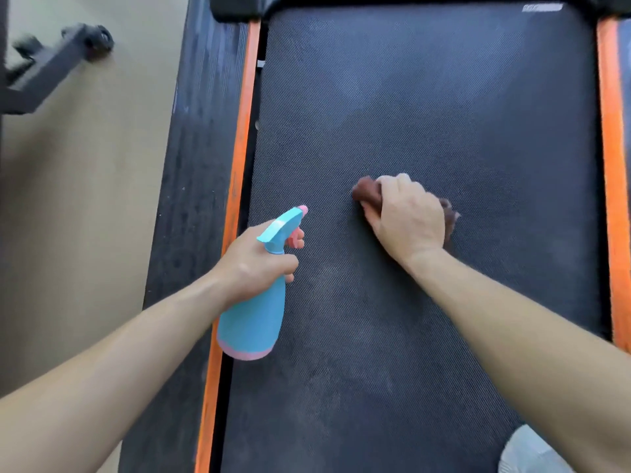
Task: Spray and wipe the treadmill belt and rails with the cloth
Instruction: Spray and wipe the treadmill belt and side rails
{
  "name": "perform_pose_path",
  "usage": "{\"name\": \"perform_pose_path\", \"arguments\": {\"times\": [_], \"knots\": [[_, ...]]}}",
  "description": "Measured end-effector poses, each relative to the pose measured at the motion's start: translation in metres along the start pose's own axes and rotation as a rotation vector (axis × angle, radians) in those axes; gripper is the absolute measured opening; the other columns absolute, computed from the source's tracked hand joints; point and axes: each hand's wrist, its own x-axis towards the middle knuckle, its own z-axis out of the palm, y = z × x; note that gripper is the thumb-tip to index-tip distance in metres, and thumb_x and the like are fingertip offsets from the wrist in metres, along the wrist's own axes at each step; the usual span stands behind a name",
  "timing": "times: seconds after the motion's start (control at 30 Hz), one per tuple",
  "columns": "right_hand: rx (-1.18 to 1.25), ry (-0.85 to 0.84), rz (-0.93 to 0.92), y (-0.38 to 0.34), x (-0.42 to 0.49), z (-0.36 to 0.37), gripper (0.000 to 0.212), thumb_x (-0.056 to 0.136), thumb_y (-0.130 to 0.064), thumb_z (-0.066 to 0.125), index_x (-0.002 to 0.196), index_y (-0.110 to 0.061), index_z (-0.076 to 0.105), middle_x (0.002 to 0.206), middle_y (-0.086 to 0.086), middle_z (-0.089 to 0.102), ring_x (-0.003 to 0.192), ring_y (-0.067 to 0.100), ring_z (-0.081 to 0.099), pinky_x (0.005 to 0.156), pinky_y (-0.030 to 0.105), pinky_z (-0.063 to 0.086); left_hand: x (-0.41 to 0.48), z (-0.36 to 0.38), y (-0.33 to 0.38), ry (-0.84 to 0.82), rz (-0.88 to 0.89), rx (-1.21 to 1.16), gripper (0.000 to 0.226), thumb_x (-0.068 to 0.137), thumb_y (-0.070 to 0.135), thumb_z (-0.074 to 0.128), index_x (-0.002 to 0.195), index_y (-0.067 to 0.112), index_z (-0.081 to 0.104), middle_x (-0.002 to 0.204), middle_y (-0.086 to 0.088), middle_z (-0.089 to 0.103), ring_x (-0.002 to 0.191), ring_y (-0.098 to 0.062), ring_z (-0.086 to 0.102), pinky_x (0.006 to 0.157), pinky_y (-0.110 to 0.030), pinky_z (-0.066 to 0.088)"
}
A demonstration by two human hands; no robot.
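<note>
We hold the bottle [252, 315] in our left hand [251, 264], above the left edge of the belt [426, 97], just beside the orange strip [239, 148] of the left rail [201, 131]. The fingers [288, 262] are closed round its neck and one lies on the pink trigger [294, 241], so we can spray at once. The nozzle [303, 209] points far, along the belt.

Our right hand [406, 220] presses the cloth [367, 192] on the belt near its middle. Its fingers curl over the bunched cloth, which shows brown on both sides of the hand. We think that the bunching gives more pressure on the rough surface.

Pale dusty patches lie near and far on the belt. The left rail looks dusty, and of the right rail [611, 131] we cannot tell, so we judge that much work is left.
</note>
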Motion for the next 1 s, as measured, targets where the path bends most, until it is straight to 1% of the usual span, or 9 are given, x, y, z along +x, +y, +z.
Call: {"name": "perform_pose_path", "arguments": {"times": [0.13,0.23,0.37,0.53,0.67,0.73,0.8,0.87,1.0], "knots": [[0.13,-0.145,-0.39,-0.037,-0.123,-0.017,0.031,0.083,-0.047,0.065,0.098,-0.02,0.062,0.083,0.002,0.054,0.072,0.028,0.056,0.059,0.041,0.044,0.004,-0.006,0.003,0.037,-0.012,-0.018,0.063,0.085,-0.005,0.059,0.12,0.047,0.065,0.119,0.001,0.071,0.069,-0.017,0.073,0.068,-0.015,0.054],[0.124,-0.186,-0.589,-0.021,-0.105,-0.012,0.029,0.088,-0.049,0.056,0.096,-0.021,0.061,0.084,0.002,0.054,0.073,0.027,0.056,0.058,0.041,0.043,0.007,-0.007,0.002,0.046,-0.002,-0.041,0.068,0.085,-0.006,0.058,0.124,0.049,0.064,0.118,0.0,0.072,0.068,-0.015,0.071,0.068,-0.015,0.054],[0.072,-0.036,-0.258,-0.013,-0.011,0.001,0.038,0.093,-0.056,0.047,0.098,-0.021,0.061,0.088,0.005,0.058,0.077,0.03,0.062,0.057,0.04,0.048,0.009,-0.006,-0.003,0.054,-0.014,-0.034,0.068,0.086,-0.008,0.057,0.135,0.039,0.063,0.119,-0.002,0.07,0.065,-0.013,0.069,0.061,-0.008,0.049],[0.037,-0.041,-0.124,-0.015,-0.009,-0.004,0.037,0.091,-0.055,0.049,0.102,-0.021,0.061,0.09,0.005,0.059,0.078,0.03,0.061,0.061,0.041,0.047,0.007,-0.003,-0.007,0.031,-0.042,0.001,0.057,0.083,-0.005,0.06,0.123,0.035,0.069,0.117,0.002,0.071,0.066,-0.015,0.072,0.068,-0.015,0.054],[0.135,-0.193,-0.439,-0.01,-0.114,-0.024,0.033,0.088,-0.047,0.057,0.102,-0.018,0.061,0.086,0.005,0.055,0.073,0.03,0.057,0.06,0.042,0.044,0.01,0.001,0.005,-0.014,-0.031,0.027,0.062,0.068,0.013,0.062,0.127,0.035,0.068,0.114,0.004,0.071,0.07,-0.017,0.074,0.08,-0.029,0.06],[0.141,-0.263,-0.609,0.015,-0.106,-0.024,0.031,0.089,-0.048,0.054,0.1,-0.019,0.06,0.085,0.004,0.054,0.073,0.029,0.056,0.059,0.042,0.045,0.012,0.005,0.014,-0.017,-0.02,0.015,0.06,0.07,0.012,0.063,0.126,0.034,0.068,0.113,0.003,0.071,0.072,-0.018,0.075,0.087,-0.036,0.062],[0.098,-0.216,-0.502,0.035,-0.067,-0.018,0.032,0.091,-0.05,0.05,0.099,-0.02,0.059,0.086,0.004,0.055,0.075,0.03,0.059,0.06,0.042,0.047,0.014,0.01,0.017,-0.02,-0.003,0.011,0.056,0.073,0.008,0.063,0.12,0.039,0.069,0.113,0.004,0.072,0.07,-0.019,0.075,0.087,-0.036,0.06],[0.043,-0.12,-0.239,0.054,-0.021,-0.015,0.037,0.093,-0.054,0.051,0.104,-0.02,0.06,0.092,0.007,0.059,0.081,0.033,0.062,0.062,0.042,0.049,0.016,0.016,0.021,-0.034,0.002,0.018,0.061,0.074,0.006,0.064,0.118,0.047,0.068,0.113,0.005,0.072,0.069,-0.019,0.075,0.081,-0.03,0.059],[0.017,-0.115,0.02,0.06,-0.007,-0.016,0.04,0.095,-0.056,0.053,0.109,-0.019,0.061,0.096,0.008,0.06,0.085,0.034,0.061,0.067,0.043,0.049,0.014,0.027,0.026,-0.079,-0.008,0.058,0.063,0.064,0.017,0.06,0.123,0.035,0.068,0.109,0.008,0.072,0.069,-0.021,0.076,0.082,-0.036,0.058]]}}
